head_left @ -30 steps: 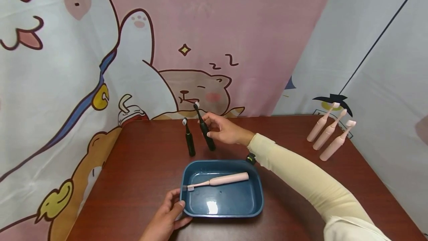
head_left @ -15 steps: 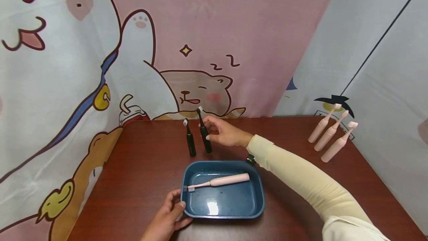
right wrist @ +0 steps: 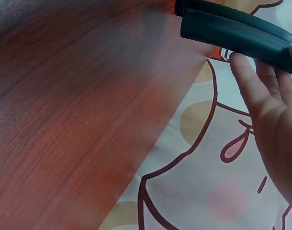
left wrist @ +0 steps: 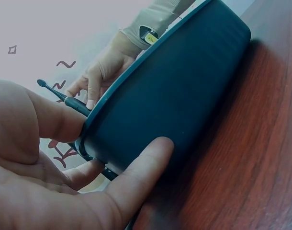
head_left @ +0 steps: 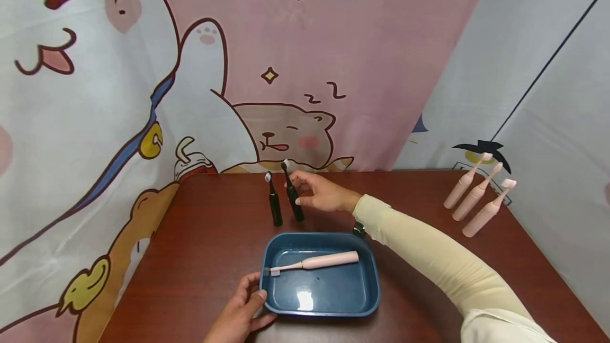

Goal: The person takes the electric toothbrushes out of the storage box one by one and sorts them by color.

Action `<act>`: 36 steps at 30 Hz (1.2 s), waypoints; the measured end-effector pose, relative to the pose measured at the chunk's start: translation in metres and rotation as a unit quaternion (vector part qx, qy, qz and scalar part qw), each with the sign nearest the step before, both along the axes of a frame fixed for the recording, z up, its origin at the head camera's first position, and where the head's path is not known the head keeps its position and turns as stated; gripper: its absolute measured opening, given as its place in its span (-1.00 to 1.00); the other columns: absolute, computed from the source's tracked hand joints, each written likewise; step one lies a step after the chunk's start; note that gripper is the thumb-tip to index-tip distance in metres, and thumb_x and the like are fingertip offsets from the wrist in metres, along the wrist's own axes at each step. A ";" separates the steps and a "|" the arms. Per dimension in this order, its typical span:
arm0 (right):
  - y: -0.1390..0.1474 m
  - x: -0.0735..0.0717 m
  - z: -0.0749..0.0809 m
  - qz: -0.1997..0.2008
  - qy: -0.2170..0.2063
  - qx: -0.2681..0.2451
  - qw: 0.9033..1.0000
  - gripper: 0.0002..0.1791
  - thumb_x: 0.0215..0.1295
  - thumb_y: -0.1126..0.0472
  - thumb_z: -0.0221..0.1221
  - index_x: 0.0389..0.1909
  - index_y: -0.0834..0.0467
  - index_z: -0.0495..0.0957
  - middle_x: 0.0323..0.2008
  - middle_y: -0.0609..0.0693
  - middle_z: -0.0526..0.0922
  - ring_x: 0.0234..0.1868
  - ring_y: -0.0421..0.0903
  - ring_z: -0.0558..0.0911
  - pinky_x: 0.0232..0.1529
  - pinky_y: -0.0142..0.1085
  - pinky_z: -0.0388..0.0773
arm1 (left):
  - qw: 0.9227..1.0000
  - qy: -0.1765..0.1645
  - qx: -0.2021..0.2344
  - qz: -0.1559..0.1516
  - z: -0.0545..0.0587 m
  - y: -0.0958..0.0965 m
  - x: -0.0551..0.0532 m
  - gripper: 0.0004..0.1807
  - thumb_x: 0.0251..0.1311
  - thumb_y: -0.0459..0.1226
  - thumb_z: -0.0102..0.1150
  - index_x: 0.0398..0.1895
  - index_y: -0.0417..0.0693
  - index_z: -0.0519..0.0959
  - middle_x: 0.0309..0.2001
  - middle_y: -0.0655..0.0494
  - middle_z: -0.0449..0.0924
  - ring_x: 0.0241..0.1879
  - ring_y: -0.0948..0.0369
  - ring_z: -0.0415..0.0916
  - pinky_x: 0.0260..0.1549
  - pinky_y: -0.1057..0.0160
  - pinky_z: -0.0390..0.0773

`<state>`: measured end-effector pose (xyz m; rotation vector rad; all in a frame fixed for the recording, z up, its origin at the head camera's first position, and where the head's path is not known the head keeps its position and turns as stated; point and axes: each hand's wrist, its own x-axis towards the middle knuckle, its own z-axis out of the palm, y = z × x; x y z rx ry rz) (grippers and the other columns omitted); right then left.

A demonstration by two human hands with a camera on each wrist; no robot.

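Observation:
In the head view my right hand (head_left: 324,190) pinches a black electric toothbrush (head_left: 293,200) between thumb and fingers, its brush head up and leaning slightly left. Just left of it stands another black electric toothbrush (head_left: 275,205), upright on the table. Both dark handles show in the right wrist view, the held handle (right wrist: 232,36) in front. My left hand (head_left: 244,308) grips the left end of a blue plastic tray (head_left: 376,285), thumb at the rim. From the left wrist, one finger (left wrist: 155,153) lies against the tray's outer wall. A pink electric toothbrush (head_left: 329,260) lies inside the tray.
Three pink electric toothbrushes (head_left: 476,195) stand in a row at the right side of the reddish-brown table (head_left: 200,247). A cartoon-printed cloth (head_left: 381,68) hangs along the table's back edge and sides. A small dark device (head_left: 359,229) shows at the right sleeve's cuff.
The black toothbrush in my right hand has come down, and its base has shifted left, closer to the standing one. My left hand keeps its hold on the tray. The head view has shifted slightly.

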<state>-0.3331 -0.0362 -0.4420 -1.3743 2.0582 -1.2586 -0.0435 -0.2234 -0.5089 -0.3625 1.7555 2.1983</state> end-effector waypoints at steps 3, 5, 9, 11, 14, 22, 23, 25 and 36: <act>-0.001 0.000 -0.002 -0.001 -0.015 -0.001 1.000 -0.51 0.25 0.39 0.29 0.12 -0.04 0.41 -0.05 0.00 0.61 0.02 -0.06 0.65 0.15 -0.13 0.56 | 1.000 -0.004 -0.006 0.000 0.000 -0.001 -0.001 -0.41 0.50 -0.28 -0.12 0.46 -0.21 -0.04 0.39 -0.40 0.02 0.19 -0.07 0.41 0.00 -0.15 0.61; -0.001 0.000 -0.003 -0.001 -0.029 -0.004 1.000 -0.51 0.23 0.42 0.28 0.11 0.00 0.40 -0.05 0.04 0.60 0.03 -0.02 0.65 0.13 -0.14 0.57 | 1.000 -0.012 -0.011 0.003 0.001 -0.001 -0.002 -0.41 0.51 -0.27 -0.12 0.47 -0.20 -0.04 0.39 -0.40 0.03 0.17 -0.06 0.42 -0.02 -0.15 0.62; -0.002 0.006 0.000 -0.003 -0.050 -0.010 0.999 -0.51 0.21 0.51 0.24 0.09 0.10 0.37 -0.05 0.16 0.58 0.03 0.11 0.64 0.08 -0.18 0.59 | 1.000 -0.022 -0.016 0.009 0.002 -0.002 -0.003 -0.42 0.51 -0.28 -0.14 0.47 -0.18 -0.04 0.38 -0.38 0.04 0.17 -0.04 0.43 -0.03 -0.15 0.63; -0.003 0.010 0.003 -0.002 -0.054 -0.012 0.998 -0.51 0.20 0.54 0.23 0.08 0.12 0.37 -0.06 0.19 0.57 0.02 0.15 0.64 0.05 -0.20 0.59 | 0.999 -0.025 -0.017 0.011 0.002 -0.003 -0.004 -0.42 0.51 -0.28 -0.14 0.47 -0.18 -0.04 0.38 -0.38 0.05 0.16 -0.03 0.43 -0.04 -0.15 0.63; -0.004 0.012 0.003 0.003 -0.056 -0.013 0.998 -0.52 0.18 0.57 0.22 0.06 0.16 0.36 -0.08 0.22 0.57 -0.01 0.15 0.64 0.02 -0.21 0.59 | 1.000 -0.023 -0.018 0.011 0.002 -0.003 -0.004 -0.42 0.51 -0.28 -0.14 0.48 -0.20 -0.04 0.37 -0.39 0.06 0.16 -0.03 0.43 -0.03 -0.14 0.63; -0.007 0.000 -0.011 0.009 -0.050 -0.016 0.999 -0.50 0.16 0.49 0.29 0.03 0.05 0.37 -0.10 0.11 0.58 -0.03 0.00 0.68 -0.03 -0.23 0.63 | 0.999 -0.037 -0.027 0.009 0.004 -0.002 -0.006 -0.42 0.51 -0.27 -0.13 0.48 -0.19 -0.03 0.40 -0.38 0.04 0.18 -0.06 0.42 -0.04 -0.11 0.64; -0.007 -0.001 -0.012 0.011 -0.050 -0.018 0.999 -0.50 0.16 0.49 0.30 0.03 0.04 0.37 -0.11 0.10 0.58 -0.03 -0.01 0.68 -0.02 -0.23 0.63 | 0.999 -0.038 -0.027 0.008 0.004 -0.002 -0.006 -0.42 0.51 -0.26 -0.13 0.48 -0.19 -0.03 0.40 -0.39 0.04 0.18 -0.06 0.42 -0.04 -0.11 0.64; -0.008 -0.002 -0.013 0.015 -0.047 -0.020 0.999 -0.50 0.16 0.47 0.30 0.03 0.03 0.37 -0.11 0.08 0.58 -0.03 -0.03 0.68 -0.02 -0.23 0.63 | 0.999 -0.038 -0.024 0.006 0.004 -0.003 -0.005 -0.42 0.51 -0.26 -0.12 0.47 -0.19 -0.02 0.40 -0.39 0.04 0.19 -0.07 0.42 -0.04 -0.11 0.64; -0.011 -0.002 -0.015 0.019 -0.034 -0.010 0.999 -0.51 0.18 0.47 0.28 0.04 0.02 0.38 -0.10 0.05 0.60 0.01 0.06 0.67 -0.03 -0.25 0.63 | 0.999 -0.036 -0.017 -0.001 0.003 -0.004 -0.005 -0.43 0.51 -0.26 -0.12 0.47 -0.19 -0.01 0.39 -0.37 0.05 0.17 -0.05 0.43 -0.04 -0.12 0.64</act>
